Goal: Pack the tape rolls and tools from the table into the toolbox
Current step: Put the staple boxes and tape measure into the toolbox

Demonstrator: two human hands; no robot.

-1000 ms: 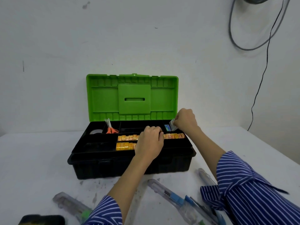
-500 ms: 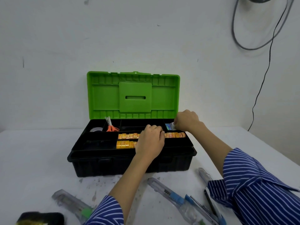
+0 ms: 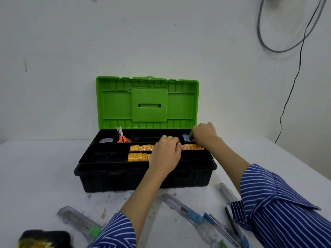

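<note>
The black toolbox [image 3: 125, 178] stands open with its green lid [image 3: 114, 104] upright. In its tray lie rows of yellow tape rolls [image 3: 139, 148], orange scissors [image 3: 123, 139] and a clear tape roll [image 3: 106, 140]. My left hand [image 3: 165, 155] lies over the yellow rolls at the tray's middle, with its fingers curled down on them. My right hand [image 3: 203, 136] reaches into the back right compartment and pinches a small blue pack [image 3: 186, 137] low inside it. Its fingertips are hidden.
Clear utility knives lie on the white table in front of the box: one with a green slider [image 3: 78, 221], one with a blue slider [image 3: 188, 210], another [image 3: 226, 192] by my right sleeve. Pens [image 3: 231, 224] sit at the lower right. A black object [image 3: 44, 238] lies at the bottom left.
My right hand has lowered the small blue pack from above the rim into the back right compartment. My left hand has stayed on the yellow rolls.
</note>
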